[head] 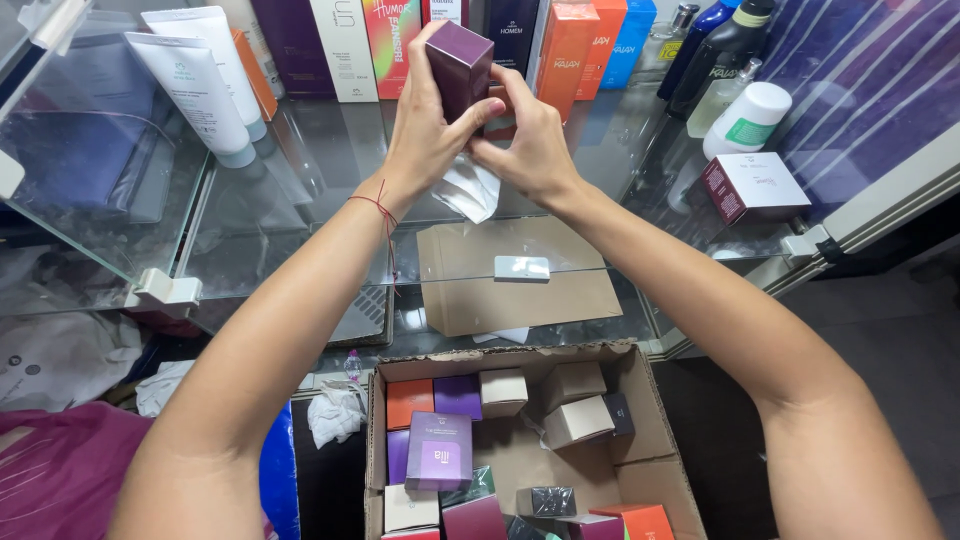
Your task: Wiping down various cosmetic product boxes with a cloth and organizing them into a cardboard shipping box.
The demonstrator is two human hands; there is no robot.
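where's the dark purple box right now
The dark purple box is top centre in the head view, held up in the left hand with the right hand beside it, over the glass shelf, before the upright cartons.

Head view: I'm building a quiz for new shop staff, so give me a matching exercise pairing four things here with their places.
Things:
1. dark purple box
2. cardboard carton
3. white tube
4. maroon and white box

Places:
A. on the floor, below the glass shelf
B. glass shelf, far right
C. held up in both hands
D. standing at the shelf's left

Pairs: 1-C, 2-A, 3-D, 4-B
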